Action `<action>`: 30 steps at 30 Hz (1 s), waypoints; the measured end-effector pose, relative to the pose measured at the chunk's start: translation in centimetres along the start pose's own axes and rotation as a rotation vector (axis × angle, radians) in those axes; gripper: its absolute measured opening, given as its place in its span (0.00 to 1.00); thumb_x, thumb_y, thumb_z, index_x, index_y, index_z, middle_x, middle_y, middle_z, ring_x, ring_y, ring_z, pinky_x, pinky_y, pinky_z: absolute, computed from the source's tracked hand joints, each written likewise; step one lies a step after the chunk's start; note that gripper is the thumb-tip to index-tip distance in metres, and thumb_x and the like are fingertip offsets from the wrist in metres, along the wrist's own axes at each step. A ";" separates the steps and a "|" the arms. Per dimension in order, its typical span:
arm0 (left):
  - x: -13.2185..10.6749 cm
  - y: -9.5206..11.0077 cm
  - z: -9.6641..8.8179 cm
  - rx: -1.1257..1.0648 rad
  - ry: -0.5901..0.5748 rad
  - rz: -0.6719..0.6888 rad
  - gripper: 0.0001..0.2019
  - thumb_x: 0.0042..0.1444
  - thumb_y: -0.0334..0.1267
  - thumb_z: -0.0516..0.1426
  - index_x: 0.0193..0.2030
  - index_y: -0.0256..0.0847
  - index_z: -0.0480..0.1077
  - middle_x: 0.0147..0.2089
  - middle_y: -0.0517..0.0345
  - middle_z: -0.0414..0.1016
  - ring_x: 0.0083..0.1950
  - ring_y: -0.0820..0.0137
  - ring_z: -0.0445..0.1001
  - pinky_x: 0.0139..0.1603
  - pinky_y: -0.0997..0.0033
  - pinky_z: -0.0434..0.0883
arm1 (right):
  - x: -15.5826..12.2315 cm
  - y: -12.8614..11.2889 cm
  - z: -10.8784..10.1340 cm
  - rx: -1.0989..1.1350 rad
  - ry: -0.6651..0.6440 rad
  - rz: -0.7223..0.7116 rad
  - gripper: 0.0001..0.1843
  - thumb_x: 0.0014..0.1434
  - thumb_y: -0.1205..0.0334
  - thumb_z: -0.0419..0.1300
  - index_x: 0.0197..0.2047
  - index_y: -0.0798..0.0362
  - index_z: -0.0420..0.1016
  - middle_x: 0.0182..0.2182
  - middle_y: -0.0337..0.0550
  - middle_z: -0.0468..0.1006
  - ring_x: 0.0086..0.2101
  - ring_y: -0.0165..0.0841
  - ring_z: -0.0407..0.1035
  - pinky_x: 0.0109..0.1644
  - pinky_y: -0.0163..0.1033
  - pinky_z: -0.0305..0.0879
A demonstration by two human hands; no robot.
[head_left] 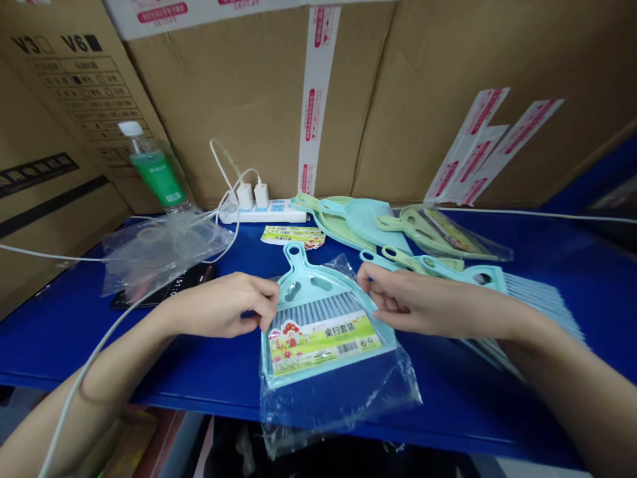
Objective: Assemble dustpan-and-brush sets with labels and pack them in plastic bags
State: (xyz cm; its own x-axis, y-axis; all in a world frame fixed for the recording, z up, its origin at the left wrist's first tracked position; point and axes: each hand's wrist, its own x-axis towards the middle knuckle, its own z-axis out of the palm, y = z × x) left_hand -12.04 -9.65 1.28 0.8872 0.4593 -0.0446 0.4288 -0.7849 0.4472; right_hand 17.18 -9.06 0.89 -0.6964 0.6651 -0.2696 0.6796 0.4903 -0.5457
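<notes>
A light blue dustpan point(303, 269) lies in a clear plastic bag point(343, 398) at the table's front edge, handle pointing away from me. Grey-blue brush bristles point(318, 309) and a printed label card point(326, 340) show on top of the pan. At its left side, my left hand point(233, 307) is closed, fingers pinching the bag by the rim. My right hand point(398, 292) pinches the bag at the upper right side, fingers curled. The bag's lower end hangs loosely past the table edge.
Behind lie stacked dustpans point(368, 219), a bagged green set point(448, 232) and label cards point(293, 236). Loose brushes point(537, 299) lie under my right forearm. Left are a bottle point(156, 172), crumpled plastic point(154, 249), a phone point(192, 277) and a power strip point(271, 211) with cables.
</notes>
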 end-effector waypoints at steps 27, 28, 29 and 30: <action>0.9 0.9 1.4 0.140 0.140 0.139 0.10 0.56 0.41 0.61 0.44 0.41 0.72 0.42 0.53 0.72 0.43 0.66 0.71 0.47 0.67 0.69 | -0.4 -0.7 0.1 -0.201 0.009 -0.026 0.07 0.59 0.58 0.50 0.30 0.49 0.59 0.23 0.37 0.65 0.23 0.31 0.58 0.28 0.37 0.52; 0.9 1.2 1.6 0.095 0.101 0.145 0.14 0.52 0.42 0.63 0.44 0.42 0.72 0.42 0.53 0.72 0.43 0.65 0.71 0.46 0.67 0.70 | -0.3 -0.8 0.2 -0.199 0.019 -0.051 0.06 0.59 0.59 0.51 0.30 0.49 0.60 0.23 0.37 0.66 0.24 0.31 0.58 0.28 0.37 0.52; 0.9 1.4 1.7 0.072 0.072 0.144 0.16 0.50 0.42 0.65 0.45 0.42 0.71 0.43 0.53 0.72 0.44 0.64 0.71 0.47 0.66 0.70 | -0.2 -0.9 0.3 -0.198 0.021 -0.071 0.06 0.58 0.61 0.52 0.30 0.49 0.60 0.24 0.37 0.67 0.24 0.31 0.59 0.29 0.37 0.53; 0.9 1.6 1.9 0.061 0.052 0.137 0.18 0.48 0.41 0.65 0.45 0.42 0.70 0.43 0.52 0.72 0.44 0.63 0.71 0.48 0.64 0.70 | -0.1 -1.0 0.4 -0.197 0.018 -0.083 0.05 0.58 0.62 0.52 0.30 0.49 0.61 0.25 0.37 0.67 0.25 0.31 0.60 0.30 0.37 0.53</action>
State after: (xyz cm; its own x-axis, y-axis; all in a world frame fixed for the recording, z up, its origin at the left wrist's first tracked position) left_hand -10.25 -11.28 0.29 0.9287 0.3660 0.0603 0.3154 -0.8648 0.3907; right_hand 16.50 -9.86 1.11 -0.7486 0.6273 -0.2148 0.6535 0.6430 -0.3994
